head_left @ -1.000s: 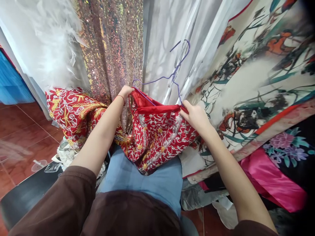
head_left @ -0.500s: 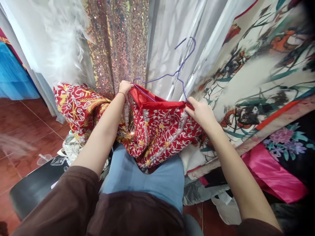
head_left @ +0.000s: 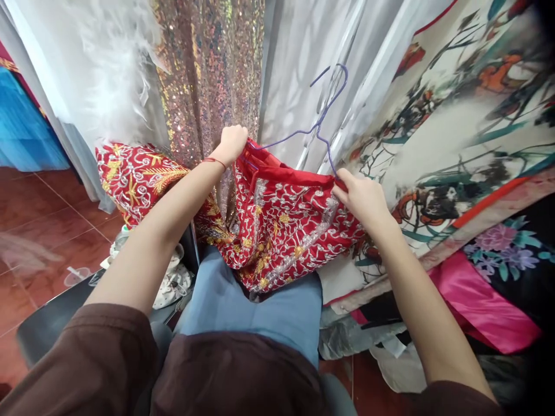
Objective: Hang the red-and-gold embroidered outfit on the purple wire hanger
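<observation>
A red garment (head_left: 299, 219) with silver and gold embroidery lies over my lap, its waistband pulled up between my hands. A purple wire hanger (head_left: 321, 121) rises from the waistband, its hook free and pointing up, its lower part inside the fabric. My left hand (head_left: 234, 141) is closed on the band's left end, over the hanger's left corner. My right hand (head_left: 362, 196) pinches the band's right end beside the hanger's right corner. More embroidered red cloth (head_left: 139, 179) spreads out beyond my left forearm.
Hanging close in front are a sequined cloth (head_left: 208, 75), white feathers (head_left: 117, 86), sheer white fabric (head_left: 290, 69) and a flower-printed cloth (head_left: 451, 156). A black chair (head_left: 47, 323) stands at the left with small items. Pink satin (head_left: 485, 306) lies at the right.
My left hand has moved up and to the right, bringing the band's left end over the hanger's left corner. My right hand and the hanger have shifted slightly right.
</observation>
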{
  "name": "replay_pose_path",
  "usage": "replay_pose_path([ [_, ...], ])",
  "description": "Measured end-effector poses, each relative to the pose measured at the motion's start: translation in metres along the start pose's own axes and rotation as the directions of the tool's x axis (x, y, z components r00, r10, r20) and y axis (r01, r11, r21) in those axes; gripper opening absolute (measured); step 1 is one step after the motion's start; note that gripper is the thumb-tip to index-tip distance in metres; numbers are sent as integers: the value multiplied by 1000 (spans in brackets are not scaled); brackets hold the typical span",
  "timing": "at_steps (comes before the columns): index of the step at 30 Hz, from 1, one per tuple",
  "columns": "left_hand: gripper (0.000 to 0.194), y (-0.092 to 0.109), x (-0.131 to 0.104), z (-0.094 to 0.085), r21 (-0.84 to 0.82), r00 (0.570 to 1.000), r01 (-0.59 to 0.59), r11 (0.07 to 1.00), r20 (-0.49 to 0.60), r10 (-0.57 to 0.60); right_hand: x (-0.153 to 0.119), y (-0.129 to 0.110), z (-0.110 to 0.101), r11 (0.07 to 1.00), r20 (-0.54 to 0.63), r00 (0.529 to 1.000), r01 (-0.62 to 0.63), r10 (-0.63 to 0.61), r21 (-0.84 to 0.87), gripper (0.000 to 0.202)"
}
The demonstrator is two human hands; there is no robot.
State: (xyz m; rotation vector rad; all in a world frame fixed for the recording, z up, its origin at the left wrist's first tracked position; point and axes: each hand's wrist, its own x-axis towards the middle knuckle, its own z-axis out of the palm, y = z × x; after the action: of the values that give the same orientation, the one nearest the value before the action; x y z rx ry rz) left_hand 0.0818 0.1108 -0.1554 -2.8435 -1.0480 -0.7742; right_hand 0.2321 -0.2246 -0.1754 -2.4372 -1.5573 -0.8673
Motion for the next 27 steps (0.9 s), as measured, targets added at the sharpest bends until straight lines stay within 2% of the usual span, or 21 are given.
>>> replay_pose_path([
  [3, 37, 2, -14, -12, 65, 996, 89, 994, -16, -88, -1, 3, -6, 1000, 22, 1000, 4, -4, 0, 30],
  [6, 37, 9, -25, -21, 63, 994, 112, 992, 5, -113, -3, 3, -11, 1000, 46, 999, 6, -5, -21, 29],
  [13, 42, 7, -37, -23, -41, 986, 154, 987, -54, -156, -3, 6, 0, 999, -16, 1000, -15, 14, -51, 31],
  [16, 41, 18, -34, -23, -94, 986, 143, 985, -76, -150, -3, 0, 7, 997, -47, 999, -31, 28, -67, 37],
  [19, 35, 40, -29, -22, -198, 986, 99, 975, -116, -123, -4, -7, 11, 993, -43, 998, -59, 55, -100, 42],
  [22, 24, 54, -27, -23, -357, 978, -26, 934, -202, -50, -5, -5, 14, 990, -69, 994, -89, 82, -108, 45],
  [24, 16, 47, -27, -24, -461, 967, -115, 880, -254, -7, -4, 2, 19, 994, -106, 992, -78, 70, -76, 47],
  [27, 11, 18, -29, -25, -608, 967, -171, 775, -255, 14, -3, 17, 31, 999, -203, 978, -34, 41, 38, 52],
])
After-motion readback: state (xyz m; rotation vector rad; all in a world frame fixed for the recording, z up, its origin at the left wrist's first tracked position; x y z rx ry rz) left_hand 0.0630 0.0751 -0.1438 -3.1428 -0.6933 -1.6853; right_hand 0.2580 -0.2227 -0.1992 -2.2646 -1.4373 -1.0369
